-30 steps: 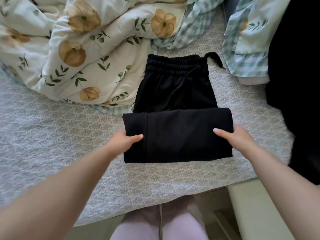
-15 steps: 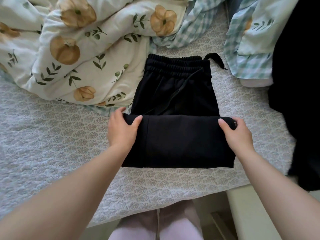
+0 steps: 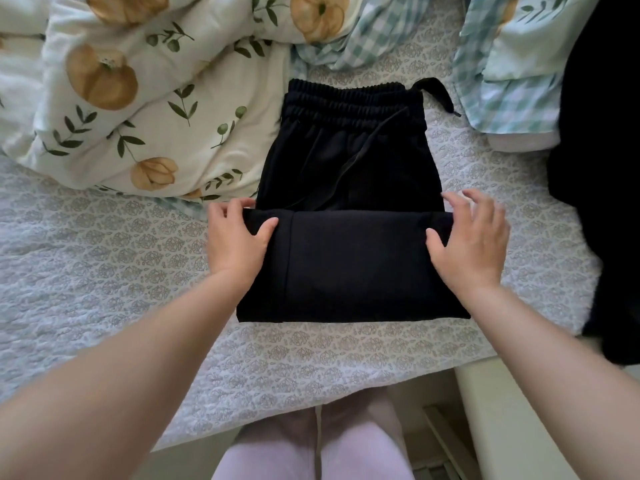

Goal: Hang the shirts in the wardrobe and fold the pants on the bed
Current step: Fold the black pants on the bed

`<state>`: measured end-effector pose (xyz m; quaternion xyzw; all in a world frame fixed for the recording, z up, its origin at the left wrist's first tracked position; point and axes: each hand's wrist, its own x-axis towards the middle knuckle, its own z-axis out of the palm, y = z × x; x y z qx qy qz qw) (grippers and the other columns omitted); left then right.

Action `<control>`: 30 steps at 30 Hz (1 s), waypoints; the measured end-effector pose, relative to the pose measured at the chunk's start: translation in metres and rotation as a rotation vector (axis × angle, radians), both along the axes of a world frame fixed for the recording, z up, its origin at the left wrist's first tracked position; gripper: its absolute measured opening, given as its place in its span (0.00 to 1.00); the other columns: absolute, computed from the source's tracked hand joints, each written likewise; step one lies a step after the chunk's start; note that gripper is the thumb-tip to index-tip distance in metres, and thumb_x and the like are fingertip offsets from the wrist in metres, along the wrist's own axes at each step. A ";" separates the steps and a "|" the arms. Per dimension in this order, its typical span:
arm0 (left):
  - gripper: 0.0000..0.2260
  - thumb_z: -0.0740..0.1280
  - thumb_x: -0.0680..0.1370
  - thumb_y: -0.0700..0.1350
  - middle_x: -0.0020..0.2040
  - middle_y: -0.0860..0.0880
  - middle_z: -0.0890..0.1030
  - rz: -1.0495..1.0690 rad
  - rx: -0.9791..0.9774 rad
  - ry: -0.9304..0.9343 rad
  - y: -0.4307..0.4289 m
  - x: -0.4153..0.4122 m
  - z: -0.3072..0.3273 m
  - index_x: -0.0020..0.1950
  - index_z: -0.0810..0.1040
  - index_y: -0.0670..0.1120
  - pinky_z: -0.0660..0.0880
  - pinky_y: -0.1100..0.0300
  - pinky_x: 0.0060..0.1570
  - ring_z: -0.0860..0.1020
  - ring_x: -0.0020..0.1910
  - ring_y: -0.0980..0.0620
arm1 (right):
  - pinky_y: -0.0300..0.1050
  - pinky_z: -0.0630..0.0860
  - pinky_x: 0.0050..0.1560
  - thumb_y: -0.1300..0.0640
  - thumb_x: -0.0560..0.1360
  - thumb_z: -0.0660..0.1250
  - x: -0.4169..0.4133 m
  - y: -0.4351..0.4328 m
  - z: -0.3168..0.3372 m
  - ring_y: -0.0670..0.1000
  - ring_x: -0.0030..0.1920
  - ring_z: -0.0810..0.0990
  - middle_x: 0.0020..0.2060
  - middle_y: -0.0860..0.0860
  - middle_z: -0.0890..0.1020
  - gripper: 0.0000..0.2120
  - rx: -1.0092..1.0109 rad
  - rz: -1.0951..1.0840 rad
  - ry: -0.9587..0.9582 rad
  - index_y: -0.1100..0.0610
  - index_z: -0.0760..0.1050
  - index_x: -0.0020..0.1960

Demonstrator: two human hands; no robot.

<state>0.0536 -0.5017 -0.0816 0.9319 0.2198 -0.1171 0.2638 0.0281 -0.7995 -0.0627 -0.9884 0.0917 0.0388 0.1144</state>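
Observation:
Black drawstring pants (image 3: 349, 265) lie on the quilted bed cover (image 3: 104, 271), waistband (image 3: 349, 105) at the far end. The leg part is folded up into a thick band across the near half. My left hand (image 3: 235, 244) grips the left end of that fold, thumb on top and fingers behind its far edge. At the fold's right end rests my right hand (image 3: 471, 247), with the thumb on the cloth and the fingers spread and lifted over the far edge.
A floral duvet (image 3: 138, 98) is bunched at the back left, touching the pants' left side. Checked bedding (image 3: 512, 81) lies at the back right. Another black garment (image 3: 606, 168) hangs over the bed's right edge. A white ledge (image 3: 519, 427) sits below.
Both hands slid from the near half of the fold to its far edge. My right hand's fingers have spread and lifted off the fold's end that they held half a second ago.

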 end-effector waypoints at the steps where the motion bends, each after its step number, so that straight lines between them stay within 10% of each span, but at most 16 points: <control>1: 0.23 0.71 0.72 0.56 0.59 0.47 0.67 -0.052 0.071 -0.037 0.001 -0.008 0.007 0.63 0.73 0.49 0.70 0.54 0.58 0.68 0.60 0.48 | 0.60 0.67 0.61 0.51 0.69 0.70 -0.008 0.004 0.006 0.60 0.62 0.67 0.62 0.58 0.72 0.24 -0.030 0.180 -0.060 0.57 0.72 0.63; 5: 0.37 0.71 0.67 0.64 0.71 0.42 0.66 -0.765 0.138 -0.206 -0.005 -0.055 0.018 0.71 0.69 0.46 0.58 0.41 0.70 0.60 0.71 0.44 | 0.65 0.63 0.66 0.35 0.63 0.70 -0.056 0.014 0.008 0.61 0.69 0.66 0.68 0.59 0.70 0.39 -0.142 0.661 0.176 0.56 0.72 0.67; 7: 0.49 0.66 0.68 0.69 0.78 0.42 0.48 -1.148 0.279 0.037 -0.009 -0.077 0.014 0.78 0.48 0.47 0.43 0.40 0.73 0.45 0.76 0.41 | 0.68 0.59 0.67 0.34 0.61 0.71 -0.072 0.012 0.004 0.61 0.73 0.61 0.72 0.60 0.64 0.47 -0.267 0.707 0.382 0.57 0.65 0.72; 11: 0.51 0.60 0.75 0.66 0.75 0.40 0.32 -1.117 0.473 0.234 -0.009 -0.081 -0.001 0.67 0.19 0.48 0.37 0.42 0.71 0.33 0.74 0.38 | 0.66 0.55 0.69 0.54 0.70 0.71 -0.074 0.014 -0.001 0.59 0.76 0.49 0.75 0.62 0.52 0.46 -0.344 0.576 0.486 0.57 0.45 0.76; 16: 0.36 0.59 0.81 0.49 0.78 0.40 0.43 -1.121 0.470 0.300 -0.023 -0.070 0.013 0.76 0.35 0.44 0.52 0.48 0.73 0.43 0.77 0.40 | 0.55 0.59 0.71 0.66 0.77 0.57 -0.063 0.026 0.007 0.56 0.76 0.46 0.76 0.57 0.48 0.35 -0.244 0.525 0.550 0.57 0.42 0.77; 22: 0.17 0.61 0.79 0.50 0.61 0.51 0.76 -1.144 0.228 0.385 -0.012 -0.027 0.064 0.68 0.67 0.51 0.73 0.55 0.47 0.77 0.54 0.47 | 0.47 0.76 0.46 0.59 0.69 0.63 -0.033 0.024 0.055 0.54 0.53 0.78 0.54 0.47 0.79 0.23 -0.067 0.421 0.576 0.48 0.70 0.64; 26: 0.14 0.65 0.77 0.52 0.41 0.55 0.74 -1.230 0.148 0.727 -0.009 -0.005 0.091 0.62 0.72 0.52 0.68 0.59 0.38 0.73 0.39 0.51 | 0.44 0.70 0.36 0.55 0.67 0.63 -0.029 0.027 0.073 0.53 0.43 0.78 0.37 0.46 0.76 0.12 0.100 0.490 0.893 0.45 0.74 0.49; 30: 0.19 0.69 0.74 0.52 0.47 0.58 0.74 -1.180 -0.015 1.109 -0.008 -0.012 0.096 0.64 0.73 0.53 0.68 0.60 0.46 0.73 0.46 0.54 | 0.39 0.68 0.29 0.56 0.62 0.65 -0.039 0.024 0.076 0.47 0.33 0.76 0.30 0.46 0.76 0.03 0.334 0.420 1.235 0.50 0.73 0.35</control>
